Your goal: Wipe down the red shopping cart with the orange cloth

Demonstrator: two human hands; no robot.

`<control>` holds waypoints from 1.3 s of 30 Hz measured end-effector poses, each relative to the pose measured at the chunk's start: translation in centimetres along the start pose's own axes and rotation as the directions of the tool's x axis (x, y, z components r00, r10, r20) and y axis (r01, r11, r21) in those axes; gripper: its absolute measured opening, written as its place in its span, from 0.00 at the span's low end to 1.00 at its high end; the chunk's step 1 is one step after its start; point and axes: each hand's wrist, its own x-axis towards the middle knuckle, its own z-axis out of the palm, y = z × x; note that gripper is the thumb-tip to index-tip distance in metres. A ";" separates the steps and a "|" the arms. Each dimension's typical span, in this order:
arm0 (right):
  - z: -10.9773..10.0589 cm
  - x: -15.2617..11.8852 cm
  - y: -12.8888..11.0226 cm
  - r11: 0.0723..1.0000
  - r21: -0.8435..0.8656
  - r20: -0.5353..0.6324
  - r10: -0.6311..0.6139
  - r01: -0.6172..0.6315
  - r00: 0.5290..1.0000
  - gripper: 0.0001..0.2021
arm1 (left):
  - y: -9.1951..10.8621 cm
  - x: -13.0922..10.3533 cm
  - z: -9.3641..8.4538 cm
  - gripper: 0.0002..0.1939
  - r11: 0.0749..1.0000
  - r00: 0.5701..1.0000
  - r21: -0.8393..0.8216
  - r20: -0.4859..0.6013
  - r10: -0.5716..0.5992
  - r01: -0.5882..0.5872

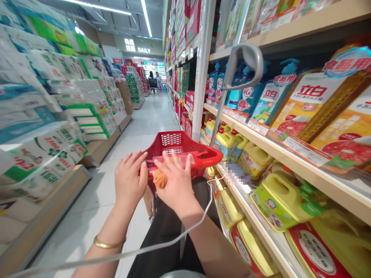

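Observation:
A red plastic shopping basket (203,164) with a perforated far wall is right in front of me. My left hand (130,178) holds its near left rim, thumb on the near side and fingers over the edge. An orange cloth (160,179) is bunched under my right hand (176,183), which presses it against the near rim with fingers spread. The basket's grey pull handle (246,65) is extended upward on the right. A gold bracelet (106,243) circles my left wrist. My right hand hides part of the cloth and rim.
Shelves on the right carry yellow jugs (282,199) and bottles of dish soap (304,104). Tissue packs (52,146) are stacked at the left. A white cable (162,245) crosses over my right forearm. Two people (155,80) are far down the tiled aisle (145,116).

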 end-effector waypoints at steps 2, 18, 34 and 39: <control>-0.5 -0.4 1.1 0.999 -0.011 -0.036 0.049 -0.049 0.998 0.22 | 0.0 0.1 -0.2 0.22 1.000 1.000 -0.003 0.010 0.010 -0.010; -0.1 -0.2 0.4 0.999 -0.036 -0.014 0.033 -0.034 0.999 0.23 | 0.6 0.0 -0.4 0.23 1.000 0.999 -0.003 0.033 -0.031 0.031; -0.7 -0.6 1.5 0.994 -0.077 -0.027 0.075 -0.076 0.997 0.24 | 0.7 0.1 -0.2 0.23 0.998 0.998 -0.037 0.029 -0.056 0.057; -1.6 -0.8 3.1 0.984 -0.065 -0.071 0.164 -0.169 0.984 0.22 | 0.6 0.1 -0.6 0.22 0.999 0.999 -0.025 0.041 -0.026 0.027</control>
